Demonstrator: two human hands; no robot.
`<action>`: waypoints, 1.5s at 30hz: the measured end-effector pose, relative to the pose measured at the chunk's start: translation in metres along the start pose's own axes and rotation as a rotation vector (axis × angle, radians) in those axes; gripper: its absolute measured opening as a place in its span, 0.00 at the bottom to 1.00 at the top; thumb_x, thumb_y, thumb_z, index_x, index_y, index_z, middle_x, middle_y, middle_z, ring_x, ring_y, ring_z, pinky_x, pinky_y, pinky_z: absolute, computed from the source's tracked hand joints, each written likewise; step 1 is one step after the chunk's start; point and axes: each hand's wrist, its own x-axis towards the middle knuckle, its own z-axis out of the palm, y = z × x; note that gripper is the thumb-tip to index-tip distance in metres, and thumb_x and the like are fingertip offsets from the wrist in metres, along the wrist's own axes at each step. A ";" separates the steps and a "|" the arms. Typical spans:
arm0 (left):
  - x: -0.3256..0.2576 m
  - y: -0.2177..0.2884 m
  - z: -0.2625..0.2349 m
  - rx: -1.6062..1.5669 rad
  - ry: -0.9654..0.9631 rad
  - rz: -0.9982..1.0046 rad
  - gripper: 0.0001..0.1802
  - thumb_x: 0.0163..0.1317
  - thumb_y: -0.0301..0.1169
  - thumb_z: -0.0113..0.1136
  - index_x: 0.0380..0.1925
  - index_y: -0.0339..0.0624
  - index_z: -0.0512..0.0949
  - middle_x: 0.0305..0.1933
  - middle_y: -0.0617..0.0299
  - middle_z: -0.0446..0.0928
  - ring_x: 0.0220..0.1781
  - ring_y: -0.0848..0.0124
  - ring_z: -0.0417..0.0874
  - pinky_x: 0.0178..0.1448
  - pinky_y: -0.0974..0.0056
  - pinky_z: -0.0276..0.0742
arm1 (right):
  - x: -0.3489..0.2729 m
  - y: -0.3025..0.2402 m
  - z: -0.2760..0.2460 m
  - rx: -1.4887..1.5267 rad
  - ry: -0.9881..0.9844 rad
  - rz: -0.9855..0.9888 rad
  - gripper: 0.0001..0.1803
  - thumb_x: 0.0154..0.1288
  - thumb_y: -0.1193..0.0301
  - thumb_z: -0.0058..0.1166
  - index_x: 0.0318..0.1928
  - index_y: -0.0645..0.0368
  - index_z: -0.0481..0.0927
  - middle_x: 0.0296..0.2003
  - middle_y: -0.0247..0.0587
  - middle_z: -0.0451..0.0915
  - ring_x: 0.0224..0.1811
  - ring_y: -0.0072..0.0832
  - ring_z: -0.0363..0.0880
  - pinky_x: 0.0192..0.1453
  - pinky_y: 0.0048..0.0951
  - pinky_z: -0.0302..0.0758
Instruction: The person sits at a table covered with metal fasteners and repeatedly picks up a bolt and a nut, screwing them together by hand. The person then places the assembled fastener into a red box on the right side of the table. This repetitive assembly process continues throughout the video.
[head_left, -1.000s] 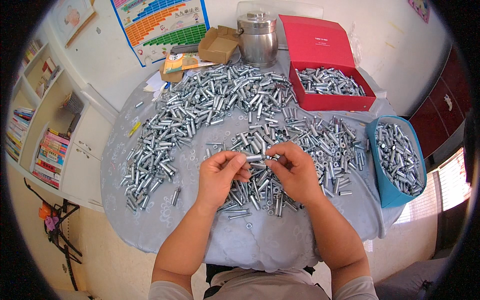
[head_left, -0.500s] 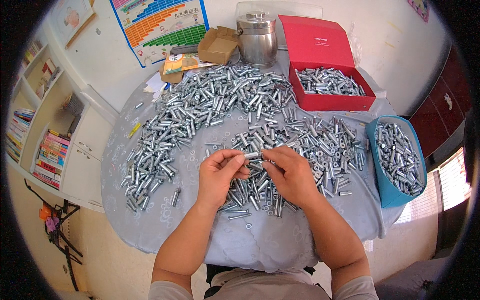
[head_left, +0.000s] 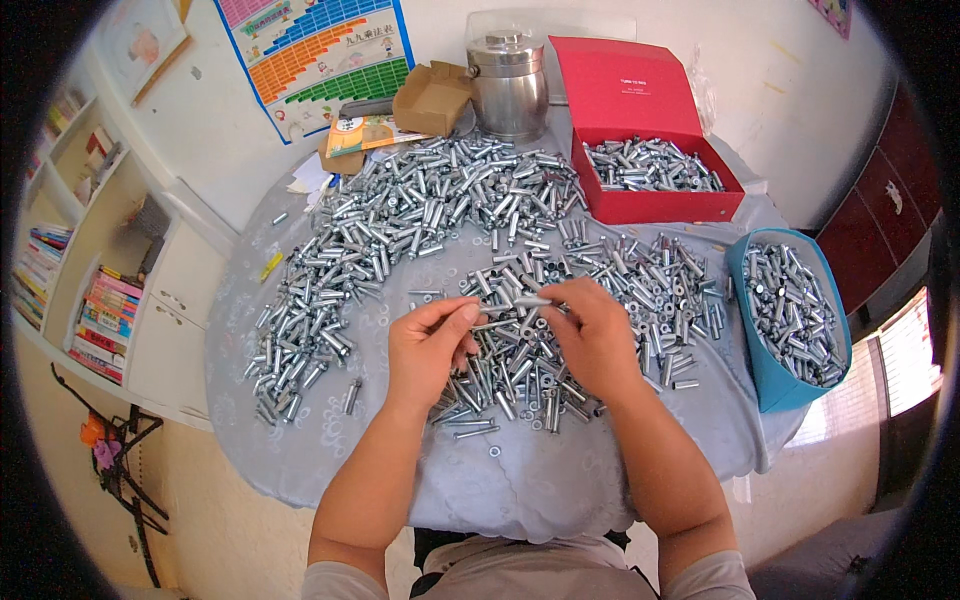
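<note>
Over the middle of the table, my left hand (head_left: 430,345) is closed in a pinch on a thin metal bolt (head_left: 495,309), mostly blurred against the parts behind it. Thumb and fingers of my right hand (head_left: 597,340) grip a short silver metal sleeve (head_left: 531,301), its free end pointing left toward the bolt. Below and around both hands lies a pile of loose sleeves, bolts and nuts (head_left: 510,385). A larger heap of bolts with sleeves on them (head_left: 430,195) curves along the far and left side of the table.
At the back right stands an open red box (head_left: 665,207) filled with metal parts. A teal fabric bin (head_left: 795,385) of similar pieces is at the right edge. A steel pot (head_left: 508,95), a small cardboard box (head_left: 432,100) and a yellow marker (head_left: 271,266) also rest on the grey tablecloth (head_left: 290,450).
My hands have drawn slightly apart. The sleeve, earlier between the fingertips of both hands, is now at my right fingertips. The whole view has shifted slightly.
</note>
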 end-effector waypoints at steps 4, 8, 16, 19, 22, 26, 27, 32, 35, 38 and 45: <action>0.005 0.004 -0.005 0.182 -0.075 0.082 0.14 0.65 0.29 0.65 0.50 0.37 0.84 0.38 0.60 0.86 0.27 0.79 0.80 0.30 0.73 0.74 | 0.001 -0.003 -0.002 0.015 0.109 0.153 0.14 0.61 0.76 0.63 0.48 0.62 0.82 0.47 0.49 0.79 0.35 0.41 0.82 0.38 0.34 0.79; -0.007 0.021 -0.014 0.293 -0.080 0.104 0.14 0.66 0.29 0.64 0.50 0.40 0.84 0.39 0.64 0.84 0.28 0.79 0.79 0.34 0.71 0.76 | -0.002 0.000 0.001 0.020 0.106 0.048 0.14 0.61 0.76 0.63 0.47 0.62 0.82 0.45 0.48 0.80 0.30 0.37 0.81 0.35 0.32 0.78; -0.072 0.034 -0.070 1.103 -0.119 0.092 0.16 0.52 0.42 0.73 0.33 0.42 0.85 0.31 0.57 0.81 0.32 0.65 0.82 0.36 0.61 0.76 | -0.005 -0.009 0.006 0.048 0.062 -0.012 0.11 0.60 0.76 0.64 0.44 0.62 0.83 0.42 0.45 0.81 0.26 0.33 0.79 0.29 0.29 0.76; -0.096 0.024 -0.075 1.201 -0.141 0.031 0.17 0.50 0.43 0.74 0.30 0.42 0.83 0.32 0.54 0.82 0.38 0.56 0.83 0.42 0.57 0.78 | -0.007 -0.012 0.010 0.059 0.064 -0.013 0.11 0.60 0.75 0.64 0.44 0.62 0.83 0.41 0.45 0.81 0.26 0.34 0.79 0.30 0.30 0.77; -0.100 0.011 -0.079 1.140 -0.121 0.038 0.16 0.52 0.40 0.72 0.33 0.40 0.83 0.33 0.56 0.82 0.36 0.58 0.83 0.41 0.58 0.78 | -0.008 -0.016 0.011 0.066 0.059 -0.013 0.11 0.60 0.75 0.64 0.44 0.62 0.83 0.41 0.45 0.81 0.26 0.34 0.79 0.30 0.30 0.77; -0.095 0.017 -0.075 0.929 -0.073 -0.016 0.14 0.57 0.32 0.67 0.42 0.40 0.82 0.34 0.61 0.82 0.31 0.70 0.82 0.34 0.65 0.75 | -0.008 -0.016 0.009 0.071 0.063 0.002 0.11 0.60 0.75 0.64 0.44 0.62 0.83 0.40 0.45 0.81 0.27 0.33 0.79 0.31 0.30 0.76; -0.094 0.021 -0.072 0.826 -0.035 -0.039 0.14 0.59 0.30 0.65 0.45 0.40 0.82 0.34 0.62 0.82 0.29 0.73 0.81 0.32 0.66 0.74 | -0.008 -0.015 0.010 0.077 0.065 -0.011 0.11 0.60 0.75 0.64 0.44 0.62 0.83 0.40 0.45 0.81 0.27 0.33 0.79 0.30 0.30 0.76; -0.054 0.035 -0.046 0.075 -0.120 -0.089 0.18 0.66 0.25 0.59 0.56 0.40 0.77 0.38 0.62 0.84 0.27 0.79 0.78 0.25 0.75 0.67 | -0.008 -0.017 0.009 0.111 0.077 -0.030 0.10 0.61 0.75 0.64 0.43 0.62 0.84 0.39 0.45 0.81 0.27 0.32 0.79 0.28 0.28 0.75; -0.030 0.033 -0.015 -0.078 -0.114 -0.061 0.17 0.67 0.26 0.60 0.56 0.38 0.74 0.43 0.56 0.85 0.30 0.75 0.83 0.23 0.77 0.69 | -0.006 -0.018 0.007 0.172 0.069 0.072 0.09 0.63 0.74 0.63 0.43 0.62 0.84 0.38 0.45 0.82 0.28 0.31 0.80 0.28 0.28 0.76; -0.014 0.024 0.010 -0.175 -0.041 0.015 0.11 0.65 0.24 0.63 0.47 0.38 0.75 0.45 0.54 0.85 0.36 0.70 0.87 0.27 0.74 0.74 | -0.008 -0.011 0.008 0.358 0.043 0.214 0.09 0.69 0.70 0.60 0.43 0.64 0.85 0.32 0.39 0.83 0.28 0.22 0.78 0.31 0.25 0.74; -0.001 -0.011 0.016 -0.270 -0.097 0.108 0.09 0.63 0.18 0.62 0.43 0.36 0.77 0.44 0.54 0.83 0.41 0.70 0.85 0.42 0.67 0.85 | -0.009 -0.011 0.007 0.495 -0.096 0.353 0.13 0.73 0.66 0.56 0.43 0.66 0.83 0.28 0.33 0.82 0.29 0.15 0.74 0.34 0.22 0.71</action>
